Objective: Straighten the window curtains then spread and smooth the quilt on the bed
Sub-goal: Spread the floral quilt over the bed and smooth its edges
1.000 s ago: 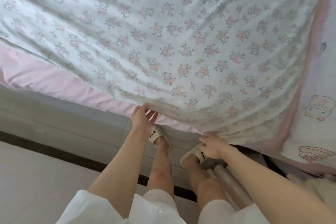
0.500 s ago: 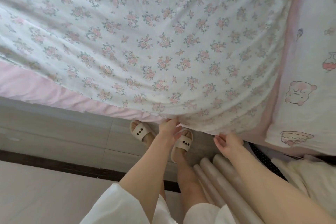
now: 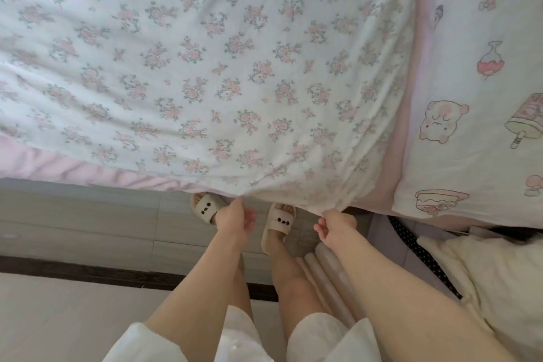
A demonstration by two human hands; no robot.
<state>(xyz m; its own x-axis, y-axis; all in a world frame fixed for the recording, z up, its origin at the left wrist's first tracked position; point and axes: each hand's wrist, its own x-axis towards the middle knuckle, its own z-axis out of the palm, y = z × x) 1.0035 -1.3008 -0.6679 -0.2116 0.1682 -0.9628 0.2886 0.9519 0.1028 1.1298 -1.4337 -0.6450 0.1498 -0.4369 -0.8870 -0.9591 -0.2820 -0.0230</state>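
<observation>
A white quilt [image 3: 223, 67] printed with small pink flowers and edged in pink fills the upper part of the head view, hanging over the bed's near edge. My left hand [image 3: 233, 219] pinches its lower hem between thumb and forefinger, with the other fingers curled. My right hand [image 3: 333, 225] grips the hem at the quilt's near corner, a short way to the right. Both hands hold the edge just above my slippered feet. The curtains are out of view.
A white sheet with cartoon bears and cakes [image 3: 476, 114] lies to the right of the quilt. Pale rolled tubes [image 3: 326, 279] stand by my right leg. A cream fluffy cloth [image 3: 499, 279] and a dotted strap [image 3: 417, 253] lie at the lower right. Grey floor tiles [image 3: 88, 220] run below.
Both hands have shifted right along the quilt's hem toward its corner and moved closer together. The view has followed rightward, showing more of the cartoon sheet.
</observation>
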